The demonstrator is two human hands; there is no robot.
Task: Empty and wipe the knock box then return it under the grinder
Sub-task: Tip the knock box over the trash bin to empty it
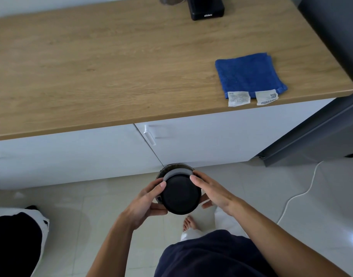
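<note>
The round black knock box is held in front of me above the tiled floor, tilted so its flat bottom faces me and its rim points toward the cabinet. My left hand grips its left side, thumb on the bottom edge. My right hand grips its right side. The black base of the grinder stands at the back of the wooden counter. A folded blue cloth with two white tags lies near the counter's front right edge.
White cabinet doors with a handle are below the counter. A dark grey appliance stands at the right. A bin with a dark bag sits at the lower left. A white cable runs across the floor.
</note>
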